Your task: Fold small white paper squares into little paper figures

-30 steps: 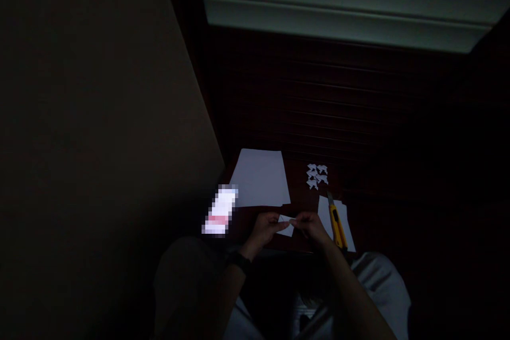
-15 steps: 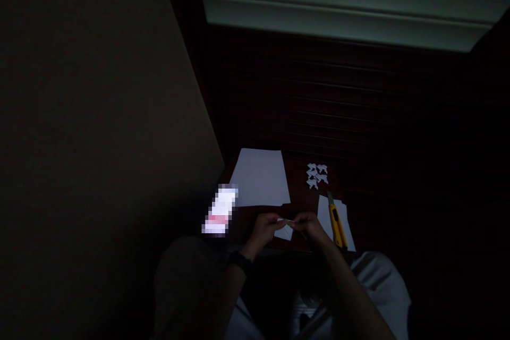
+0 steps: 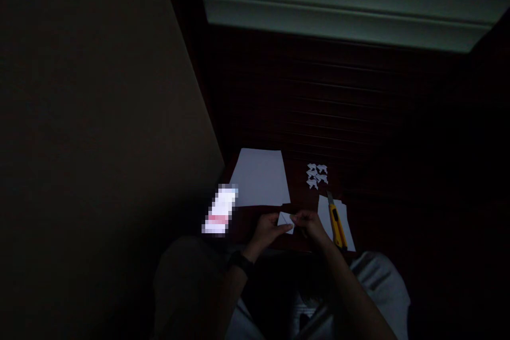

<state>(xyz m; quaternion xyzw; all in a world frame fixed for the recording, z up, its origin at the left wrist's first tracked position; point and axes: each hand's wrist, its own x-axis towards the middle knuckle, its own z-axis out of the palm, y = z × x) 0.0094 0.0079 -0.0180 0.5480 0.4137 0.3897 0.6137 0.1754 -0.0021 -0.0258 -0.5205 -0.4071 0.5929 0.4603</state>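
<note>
The scene is very dark. My left hand [image 3: 266, 229] and my right hand [image 3: 311, 224] meet over a small dark table [image 3: 303, 199], both pinching a small white piece of paper [image 3: 286, 220] held between them just above the table's near edge. A dark watch sits on my left wrist. A yellow utility knife [image 3: 337, 222] lies on a white paper slip [image 3: 346, 221] just right of my right hand.
A larger white sheet [image 3: 261, 177] lies behind my hands. Several small folded paper shapes [image 3: 316, 176] sit in a cluster at the back right. A lit phone screen [image 3: 220, 210] glows at the table's left edge. A wall rises on the left.
The small paper, seen edge-on half a second ago, now shows its flat face between my fingers. My hands have stayed in the same place.
</note>
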